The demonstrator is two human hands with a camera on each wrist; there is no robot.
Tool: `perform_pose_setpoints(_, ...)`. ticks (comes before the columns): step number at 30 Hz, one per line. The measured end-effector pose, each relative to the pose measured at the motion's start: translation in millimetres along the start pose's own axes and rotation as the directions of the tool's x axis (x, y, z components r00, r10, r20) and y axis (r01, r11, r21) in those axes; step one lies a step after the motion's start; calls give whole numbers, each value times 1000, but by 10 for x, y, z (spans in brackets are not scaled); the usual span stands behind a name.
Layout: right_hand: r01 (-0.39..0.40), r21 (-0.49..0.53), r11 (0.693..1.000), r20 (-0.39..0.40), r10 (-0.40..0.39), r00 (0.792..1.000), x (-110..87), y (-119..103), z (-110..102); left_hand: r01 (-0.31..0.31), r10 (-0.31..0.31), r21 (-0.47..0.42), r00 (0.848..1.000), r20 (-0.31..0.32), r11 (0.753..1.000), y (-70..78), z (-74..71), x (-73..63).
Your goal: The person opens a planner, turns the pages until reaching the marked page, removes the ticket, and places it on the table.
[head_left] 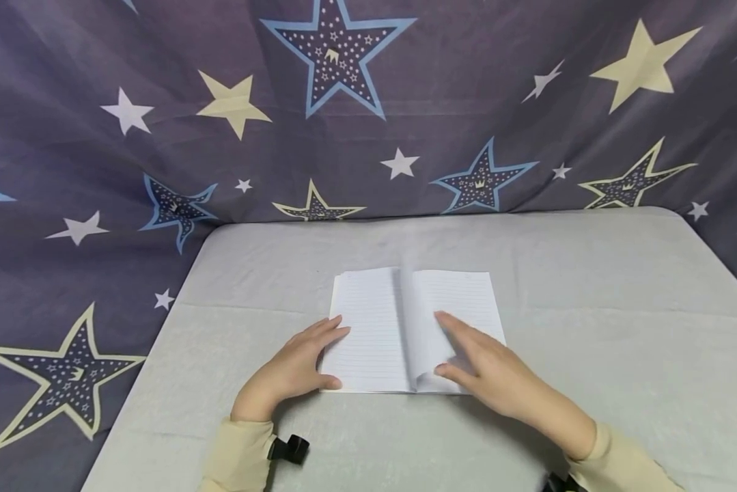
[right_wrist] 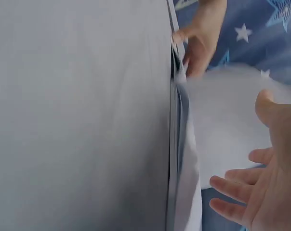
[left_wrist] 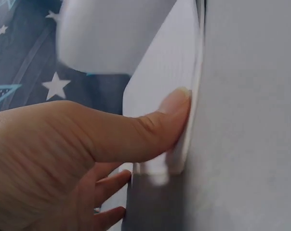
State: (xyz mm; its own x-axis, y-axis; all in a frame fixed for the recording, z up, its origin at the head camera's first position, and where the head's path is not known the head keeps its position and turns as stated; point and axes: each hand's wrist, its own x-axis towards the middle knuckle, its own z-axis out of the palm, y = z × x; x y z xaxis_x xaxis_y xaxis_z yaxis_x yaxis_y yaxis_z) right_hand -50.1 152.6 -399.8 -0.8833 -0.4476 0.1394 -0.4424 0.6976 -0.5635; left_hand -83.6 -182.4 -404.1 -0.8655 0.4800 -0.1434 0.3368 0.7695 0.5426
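Observation:
An open notebook [head_left: 368, 328] with lined white pages lies on the table. At its left edge is my left hand [head_left: 294, 362], fingers spread along the side and the thumb [left_wrist: 169, 110] resting on the lower corner of the page. My right hand [head_left: 491, 365] is over the right half, its fingers extended and apart from the thumb. A blurred loose page [head_left: 412, 321] stands up near the spine. In the right wrist view this raised page [right_wrist: 227, 125] curves beside the relaxed fingers of my right hand [right_wrist: 266, 178], with nothing pinched between them.
A pale grey cloth covers the table [head_left: 620, 355]. Behind it and along the sides hangs a dark curtain [head_left: 368, 143] printed with stars. Black camera straps [head_left: 289, 449] sit at both wrists, below the beige sleeves.

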Motion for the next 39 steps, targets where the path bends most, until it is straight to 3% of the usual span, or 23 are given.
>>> perform_pose_setpoints(9, 113, -36, 993, 163, -106, 981, 67, -201, 244, 51, -50, 24, 999, -16, 998, -115, -144, -87)
perform_pose_setpoints(17, 223, -102, 969, 211, -198, 957, 12, -199, 295, 123, -129, -63, 986, -107, 990, -150, -239, -129)
perform_pose_setpoints(20, 236, -111, 966, 211, -209, 955, -4, -195, 296, 100, -108, -67, 984, -140, 993, -115, -212, -100)
perform_pose_setpoints(23, 236, -104, 966, 218, -209, 953, -19, -202, 287, 27, -33, -44, 988, -152, 999, -55, -140, -49)
perform_pose_setpoints(27, 222, -79, 972, 241, -198, 950, -48, -200, 261, -43, 43, 1, 994, -100, 999, 15, -18, 18)
perform_pose_setpoints(31, 228, -54, 972, 214, -212, 954, -86, -127, 209, -35, 36, 33, 999, -37, 999, 37, 70, 46)
perform_pose_setpoints(39, 213, -102, 972, 85, -204, 975, -238, 301, -49, -33, 35, 43, 999, -32, 999, 25, 90, 46)
